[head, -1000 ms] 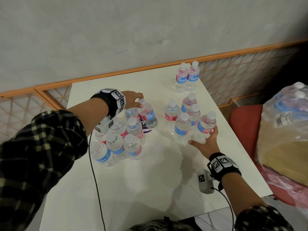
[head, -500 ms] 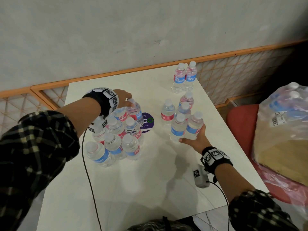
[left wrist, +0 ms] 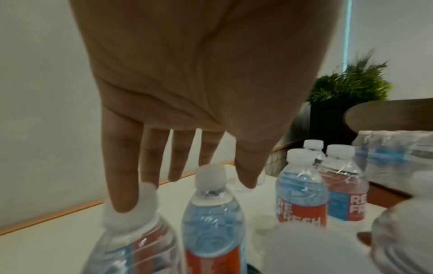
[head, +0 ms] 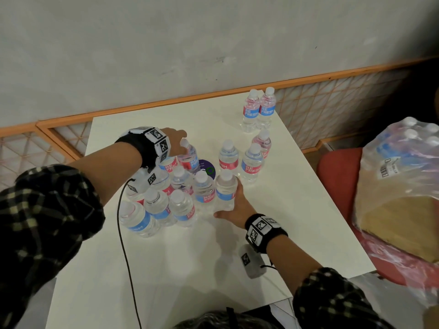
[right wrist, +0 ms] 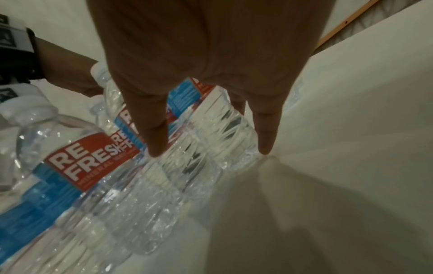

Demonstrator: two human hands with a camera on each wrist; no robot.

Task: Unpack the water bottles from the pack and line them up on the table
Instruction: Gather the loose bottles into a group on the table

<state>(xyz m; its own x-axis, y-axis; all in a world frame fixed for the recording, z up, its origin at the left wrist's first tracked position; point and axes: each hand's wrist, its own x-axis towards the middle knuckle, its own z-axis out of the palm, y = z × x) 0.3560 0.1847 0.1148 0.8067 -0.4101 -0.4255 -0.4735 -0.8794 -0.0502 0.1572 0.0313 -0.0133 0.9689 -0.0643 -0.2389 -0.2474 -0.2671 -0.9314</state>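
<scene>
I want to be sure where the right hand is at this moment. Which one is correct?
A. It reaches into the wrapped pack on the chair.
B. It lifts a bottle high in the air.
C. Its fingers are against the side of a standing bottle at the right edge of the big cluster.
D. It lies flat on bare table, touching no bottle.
C: the right hand has straight fingers against an upright bottle standing on the table.

Bottles clear glossy ribbed plastic; table smooth matt white.

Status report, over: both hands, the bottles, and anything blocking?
Left hand open, fingers on bottle caps. Right hand open, pressing one bottle toward the cluster. Cable lies on table, near side.
</scene>
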